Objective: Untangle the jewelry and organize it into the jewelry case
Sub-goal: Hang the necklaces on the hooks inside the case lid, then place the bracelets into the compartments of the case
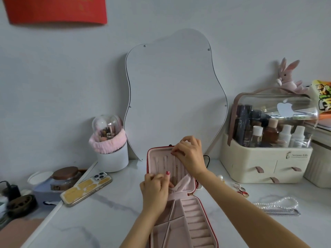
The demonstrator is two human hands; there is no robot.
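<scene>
1. The right hand [189, 154] pinches its fingers closed at the top edge of the upright lid panel of the red-edged, pink-lined jewelry case [206, 212]; what it grips is too small to tell.
2. The left hand [155, 187] closes on the pink fabric pouch flap [184, 182]; hold it open.
3. The white pearl necklace [279, 203] and silver chain [284, 213] lie on the table to the right.

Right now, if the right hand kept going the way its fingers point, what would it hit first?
The right hand points up and left, along the top edge of the case lid. Its fingertips already seem to touch that lid, so that comes first; beyond stands the mirror. Depth is hard to judge.
</scene>
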